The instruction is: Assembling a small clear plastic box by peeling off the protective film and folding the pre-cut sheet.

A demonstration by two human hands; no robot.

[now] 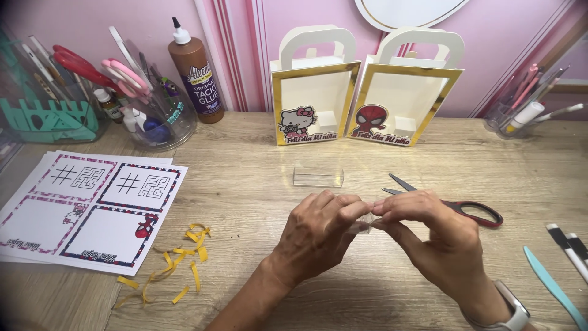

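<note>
Near the desk's (257, 184) front edge, the left hand (315, 236) and right hand (438, 236) are pinching a small clear plastic piece (362, 225) between closed fingertips. Behind them, scissors (465, 208) are lying open, a clear box (318, 177) beyond.

One view only, worn on the head (no second to share with). It looks forward and down across the surface (257, 184) toward the far pink wall (92, 24), close above the hands (318, 236).
</note>
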